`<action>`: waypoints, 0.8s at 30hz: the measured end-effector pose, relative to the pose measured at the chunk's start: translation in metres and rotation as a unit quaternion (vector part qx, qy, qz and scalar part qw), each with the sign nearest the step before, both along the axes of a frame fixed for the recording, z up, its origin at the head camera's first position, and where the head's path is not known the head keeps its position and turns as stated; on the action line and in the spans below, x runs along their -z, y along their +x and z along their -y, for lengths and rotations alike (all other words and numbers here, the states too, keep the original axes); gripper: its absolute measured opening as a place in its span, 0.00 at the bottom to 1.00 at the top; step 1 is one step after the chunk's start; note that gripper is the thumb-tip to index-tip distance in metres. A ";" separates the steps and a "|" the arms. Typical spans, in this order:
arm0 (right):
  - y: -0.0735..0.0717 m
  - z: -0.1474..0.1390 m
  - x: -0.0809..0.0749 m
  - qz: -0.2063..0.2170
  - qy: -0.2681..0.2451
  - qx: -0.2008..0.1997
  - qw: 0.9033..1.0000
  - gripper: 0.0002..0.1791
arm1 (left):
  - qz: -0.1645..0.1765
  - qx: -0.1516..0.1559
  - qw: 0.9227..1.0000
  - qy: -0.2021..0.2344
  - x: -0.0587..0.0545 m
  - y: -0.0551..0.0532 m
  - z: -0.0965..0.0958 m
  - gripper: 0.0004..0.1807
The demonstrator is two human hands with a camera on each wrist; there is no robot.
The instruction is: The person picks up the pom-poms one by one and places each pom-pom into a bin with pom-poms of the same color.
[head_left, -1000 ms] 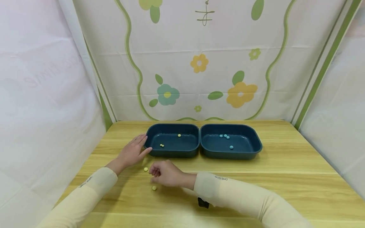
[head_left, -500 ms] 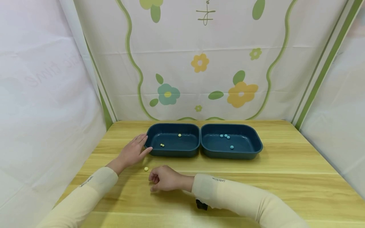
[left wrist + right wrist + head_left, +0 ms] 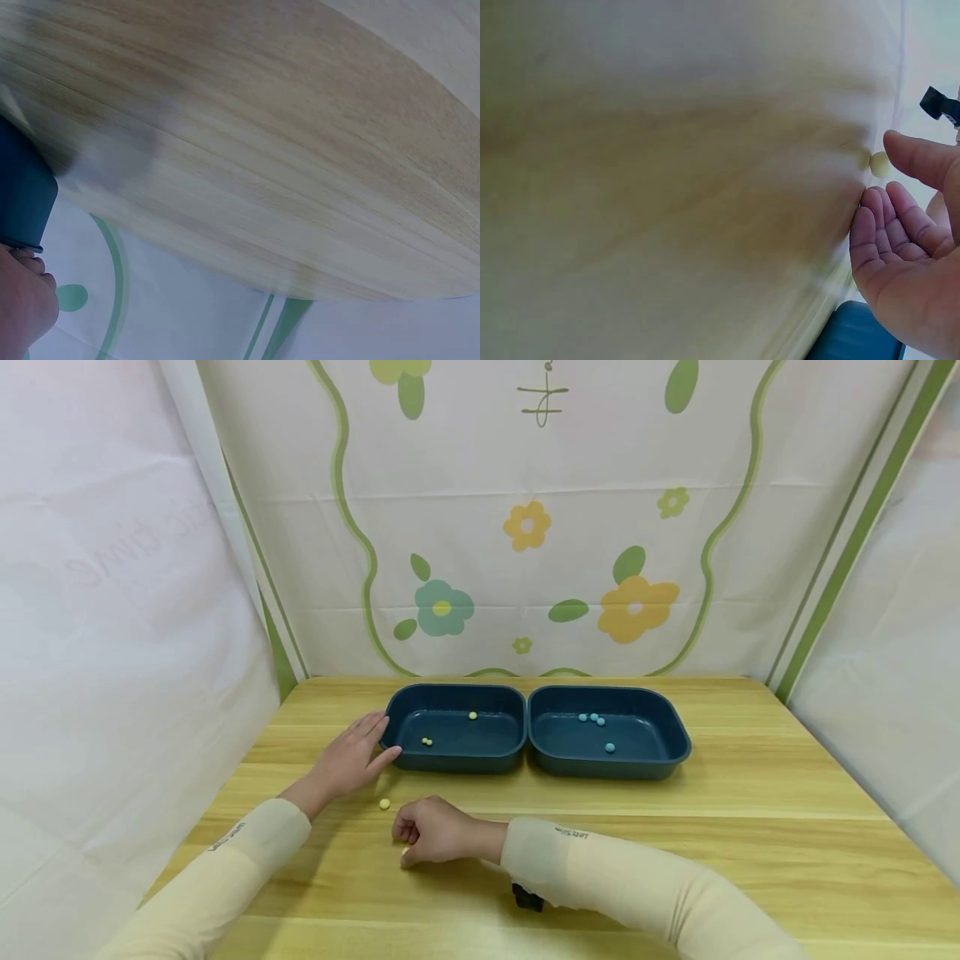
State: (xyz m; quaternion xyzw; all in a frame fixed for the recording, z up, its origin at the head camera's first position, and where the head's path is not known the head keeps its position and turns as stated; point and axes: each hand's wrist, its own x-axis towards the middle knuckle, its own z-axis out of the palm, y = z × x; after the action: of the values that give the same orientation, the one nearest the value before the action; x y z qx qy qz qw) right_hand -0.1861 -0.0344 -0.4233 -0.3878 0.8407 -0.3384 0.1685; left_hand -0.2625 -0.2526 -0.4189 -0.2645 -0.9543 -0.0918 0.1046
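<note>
In the head view my left hand (image 3: pixel 348 760) rests against the left end of a dark blue tray (image 3: pixel 457 762), fingers extended and thumb at its front rim. The left wrist view shows only part of that hand (image 3: pixel 26 300) beside the tray (image 3: pixel 26 199). My right hand (image 3: pixel 442 829) is low over the table in front, fingers bent. A small yellow ball (image 3: pixel 406 851) shows at its thumb tip, partly hidden. In the right wrist view a yellow ball (image 3: pixel 879 164) appears between thumb and fingers, with a gap on the finger side. Another yellow ball (image 3: pixel 385 804) lies between the hands.
The left tray holds a yellow ball (image 3: pixel 472 716) and two smaller yellow ones (image 3: pixel 427 742). A second dark blue tray (image 3: pixel 609 768) adjoins it on the right, with several light blue balls (image 3: pixel 594 717) inside. A patterned cloth (image 3: pixel 480 527) hangs behind the wooden table (image 3: pixel 750 827).
My right hand has come slightly nearer the front edge, over the nearer yellow ball. The ball was hidden half a second ago and now shows by the thumb. My left hand stays put.
</note>
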 end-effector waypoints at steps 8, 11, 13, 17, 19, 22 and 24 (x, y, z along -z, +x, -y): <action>0.000 0.000 0.002 -0.003 0.003 -0.016 1.000 0.10 | -0.002 0.003 1.000 0.000 -0.002 0.001 -0.001 0.40; 0.000 0.000 0.002 -0.004 0.001 -0.019 1.000 0.10 | -0.002 0.002 1.000 0.001 -0.002 0.002 -0.001 0.40; 0.000 0.000 0.003 -0.006 0.001 -0.020 1.000 0.09 | -0.001 0.001 1.000 0.001 -0.002 0.002 -0.001 0.40; -0.001 0.000 0.003 -0.010 0.001 -0.021 1.000 0.09 | 0.006 -0.001 1.000 0.000 -0.002 0.001 -0.001 0.39; -0.001 0.000 0.003 -0.010 0.002 -0.020 1.000 0.09 | 0.007 -0.001 1.000 -0.002 -0.002 0.001 -0.001 0.39; -0.001 0.000 0.003 -0.010 0.003 -0.018 1.000 0.09 | 0.006 -0.002 1.000 -0.002 -0.001 0.000 -0.001 0.39; -0.001 0.001 0.003 -0.011 0.004 -0.018 1.000 0.09 | 0.004 -0.001 1.000 -0.003 -0.001 0.000 -0.001 0.40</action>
State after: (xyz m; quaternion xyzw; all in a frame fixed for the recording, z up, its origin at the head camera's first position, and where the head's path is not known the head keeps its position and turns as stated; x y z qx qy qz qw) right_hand -0.1868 -0.0349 -0.4259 -0.4063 0.8365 -0.3276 0.1670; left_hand -0.2624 -0.2519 -0.4180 -0.2637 -0.9552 -0.0899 0.1002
